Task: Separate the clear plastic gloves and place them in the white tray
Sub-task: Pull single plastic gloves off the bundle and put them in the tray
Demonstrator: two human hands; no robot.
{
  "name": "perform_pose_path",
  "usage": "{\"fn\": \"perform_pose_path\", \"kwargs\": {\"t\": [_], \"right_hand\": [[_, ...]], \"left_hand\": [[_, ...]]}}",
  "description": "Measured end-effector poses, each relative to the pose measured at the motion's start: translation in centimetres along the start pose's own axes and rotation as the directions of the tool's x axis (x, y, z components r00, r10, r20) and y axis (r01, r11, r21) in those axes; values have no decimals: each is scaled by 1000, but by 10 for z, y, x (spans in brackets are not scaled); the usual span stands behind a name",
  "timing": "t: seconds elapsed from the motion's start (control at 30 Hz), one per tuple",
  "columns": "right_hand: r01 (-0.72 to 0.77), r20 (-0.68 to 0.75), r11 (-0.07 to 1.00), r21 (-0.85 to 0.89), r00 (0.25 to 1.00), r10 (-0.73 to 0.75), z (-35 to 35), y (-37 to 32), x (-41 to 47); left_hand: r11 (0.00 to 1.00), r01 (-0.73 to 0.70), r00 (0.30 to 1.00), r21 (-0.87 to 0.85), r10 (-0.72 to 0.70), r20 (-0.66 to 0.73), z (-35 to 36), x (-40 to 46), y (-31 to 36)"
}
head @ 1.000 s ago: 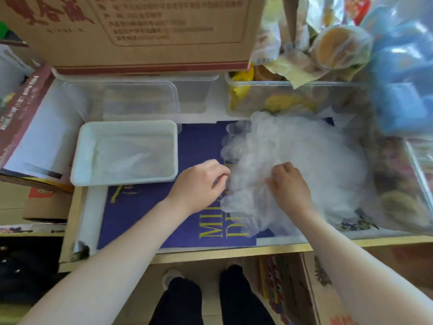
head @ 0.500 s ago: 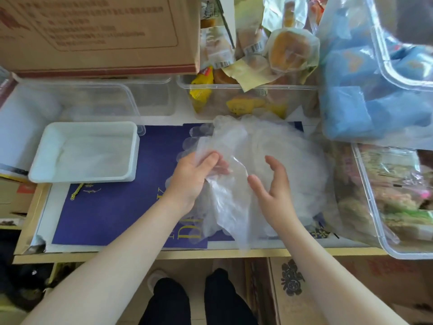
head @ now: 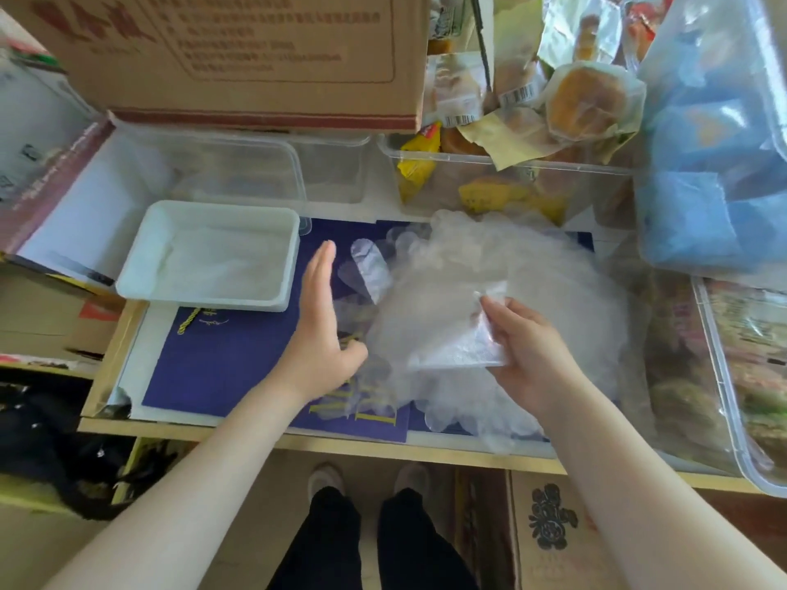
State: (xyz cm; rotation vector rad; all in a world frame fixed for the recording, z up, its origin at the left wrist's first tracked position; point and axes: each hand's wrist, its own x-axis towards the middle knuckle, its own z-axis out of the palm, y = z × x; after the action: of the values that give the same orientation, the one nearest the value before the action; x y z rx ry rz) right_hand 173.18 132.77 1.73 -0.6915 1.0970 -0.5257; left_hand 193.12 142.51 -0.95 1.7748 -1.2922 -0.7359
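- Head view: the pile of clear gloves (head: 524,300) lies on the blue sheet (head: 230,359), right of the white tray (head: 286,257).
- The tray seemingly holds some already, though white on white blurs.
- Right hand (head: 528,351) pinches one glove (head: 443,330) at its cuff.
- Left hand (head: 323,325), fingers straight together, holds nothing.
- Separating step; next, peel it free, carry left to the tray.

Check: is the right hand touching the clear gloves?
Touching. Head view: right hand pinches a clear glove by its cuff, lifted off the glove pile.
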Motion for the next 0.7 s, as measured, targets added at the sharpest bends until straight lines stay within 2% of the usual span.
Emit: {"fn": "perform_pose_path", "kwargs": {"t": [0.03,0.1,0.13,0.2,0.3,0.37,0.43,0.47,0.53,0.6,0.7], "right_hand": [[-26,-1,999,25,1000,26,6,0,0],[-75,-6,995,59,997,76,19,-1,-1],[-100,-2,990,96,995,101,27,-2,-3],[-136,-11,979,154,990,139,40,-2,-8],[-133,-28,966,224,989,143,50,-9,-16],[-18,-57,979,201,998,30,52,-15,-17],[188,-170,982,-29,967,-191,54,-17,-17],[271,-180,942,-200,934,-307,56,-18,-18],[358,-65,808,-468,898,-435,61,-18,-19],[360,75,766,-532,922,-381,69,-19,-17],[325,224,818,-474,943,-245,86,-11,-12]], "left_hand": [[982,-161,983,99,151,100,-2,-7,-2],[925,-338,927,174,296,230,-1,-16,-3],[917,-359,920,172,318,228,1,-17,-3],[929,-354,932,108,340,128,-1,-12,3],[970,-216,976,-108,212,-52,-13,-8,16],[933,23,999,-359,-37,-32,-24,-6,31],[824,241,970,-513,-221,101,-37,-1,40],[804,300,954,-514,-246,172,-44,0,41],[796,374,921,-476,-259,292,-58,2,41],[761,443,882,-474,-274,383,-68,2,37],[688,534,835,-491,-338,435,-74,1,21]]}}
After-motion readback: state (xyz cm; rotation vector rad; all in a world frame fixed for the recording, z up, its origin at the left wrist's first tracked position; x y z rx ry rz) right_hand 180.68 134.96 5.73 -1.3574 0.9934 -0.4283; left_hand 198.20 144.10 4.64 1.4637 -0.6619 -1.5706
